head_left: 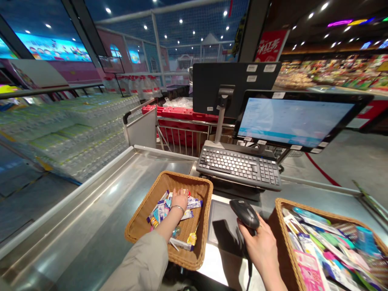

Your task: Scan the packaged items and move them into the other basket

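Observation:
My left hand [180, 200] reaches into the left wicker basket [142, 220], its fingers stretched apart over small packets. White-and-purple sticks [161, 209] lie loosely around it, with a gold-wrapped piece [192, 238] near the basket's front. A red item shows just past my fingertips, partly covered. In my right hand [263, 245] is a black handheld barcode scanner [246, 213], gripped by its handle above the counter, its head tilted toward the left basket. Its cable hangs down below my hand.
A second wicker basket [280, 226] stands at the right, filled with toothbrushes and other packaged goods. Behind the scanner are a keyboard [236, 163] and a lit monitor [291, 119]. The metal counter [100, 210] has a raised edge. Stacked bottles [69, 133] stand beyond it.

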Demonstrator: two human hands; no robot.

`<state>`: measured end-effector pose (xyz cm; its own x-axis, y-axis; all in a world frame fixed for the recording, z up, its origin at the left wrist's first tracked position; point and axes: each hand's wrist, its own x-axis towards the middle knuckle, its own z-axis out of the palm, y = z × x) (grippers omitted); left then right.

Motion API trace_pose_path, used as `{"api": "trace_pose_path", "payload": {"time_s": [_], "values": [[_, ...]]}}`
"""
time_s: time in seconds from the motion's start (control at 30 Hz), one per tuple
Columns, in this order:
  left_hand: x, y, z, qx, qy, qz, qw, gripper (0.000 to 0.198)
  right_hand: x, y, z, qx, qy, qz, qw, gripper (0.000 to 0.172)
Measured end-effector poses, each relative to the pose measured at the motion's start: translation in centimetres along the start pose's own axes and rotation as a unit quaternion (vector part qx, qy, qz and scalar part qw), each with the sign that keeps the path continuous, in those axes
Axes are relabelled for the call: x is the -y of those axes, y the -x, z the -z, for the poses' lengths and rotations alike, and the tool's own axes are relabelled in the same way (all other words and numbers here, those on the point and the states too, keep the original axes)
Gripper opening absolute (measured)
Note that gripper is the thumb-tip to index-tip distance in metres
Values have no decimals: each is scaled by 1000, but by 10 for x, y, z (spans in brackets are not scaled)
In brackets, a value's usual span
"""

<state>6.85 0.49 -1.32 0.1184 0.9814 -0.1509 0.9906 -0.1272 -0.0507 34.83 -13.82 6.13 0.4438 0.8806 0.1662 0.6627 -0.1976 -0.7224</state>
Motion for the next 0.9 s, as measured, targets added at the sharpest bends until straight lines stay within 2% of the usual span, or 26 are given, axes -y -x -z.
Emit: {"api": "trace_pose_path", "payload": {"time_s": [0.17, 0.27, 0.5, 0.6, 0.73, 0.9], "values": [[-3, -6, 2, 1, -28, 8, 1000, 31, -6, -3, 3, -1, 0, -2, 1000, 61], [-2, -9, 2, 17, -41, 9, 999, 38, -11, -4, 5, 4, 5, 5, 1000, 63], [7, -7, 6, 35, -41, 8, 999, 38, -15, -6, 10, 10, 0, 19, 1000, 60], [9, -1, 11, 32, -26, 17, 999, 31, -15, -7, 9, 11, -8, 27, 1000, 58], [14, 10, 22, -2, 17, 27, 999, 19, -13, -8, 7, 8, -14, 23, 1000, 60], [19, 24, 40, -69, 113, 10, 991, 36, -8, -4, 6, 9, -26, 35, 999, 53]]}}
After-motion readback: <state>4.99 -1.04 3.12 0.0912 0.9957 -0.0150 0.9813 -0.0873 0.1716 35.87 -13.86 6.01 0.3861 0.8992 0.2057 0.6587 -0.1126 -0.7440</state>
